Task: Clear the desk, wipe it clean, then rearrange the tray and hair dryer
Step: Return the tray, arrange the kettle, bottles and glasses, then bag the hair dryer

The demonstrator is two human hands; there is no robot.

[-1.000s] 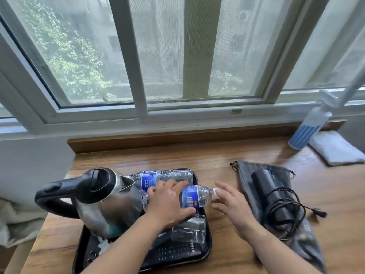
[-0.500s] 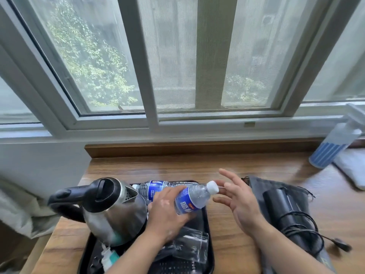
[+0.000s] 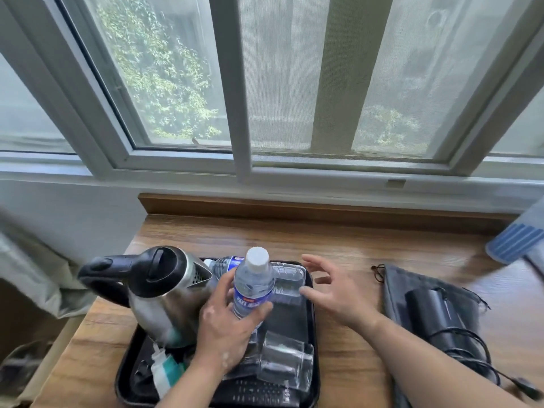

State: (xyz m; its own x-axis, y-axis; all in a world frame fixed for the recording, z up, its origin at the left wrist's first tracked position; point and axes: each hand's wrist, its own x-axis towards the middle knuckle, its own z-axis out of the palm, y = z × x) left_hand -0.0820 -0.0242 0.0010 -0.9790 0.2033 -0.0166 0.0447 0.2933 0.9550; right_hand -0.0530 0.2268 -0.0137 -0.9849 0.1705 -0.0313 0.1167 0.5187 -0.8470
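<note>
A black tray [image 3: 314,325] sits on the wooden desk [image 3: 338,248]. My left hand [image 3: 226,328] grips a clear water bottle [image 3: 253,285] with a blue label and white cap, held upright above the tray. My right hand [image 3: 332,293] hovers open just right of the bottle, over the tray's right edge, touching nothing. A second water bottle [image 3: 282,275] lies on its side at the back of the tray. A steel kettle [image 3: 159,287] with a black handle stands in the tray's left part. The black hair dryer [image 3: 435,316] lies with its cord on a grey pouch [image 3: 397,284] to the right.
In the tray's front lie an upturned glass [image 3: 287,363], a black remote control [image 3: 259,393] and a white-and-teal packet [image 3: 164,372]. A blue-striped spray bottle [image 3: 515,240] stands at the far right. The window sill runs along the desk's back; a cloth-covered thing sits left of the desk.
My left hand has lifted the bottle off the tray and turned it from lying to upright. My right hand has let go of the cap end and drawn slightly right, fingers spread.
</note>
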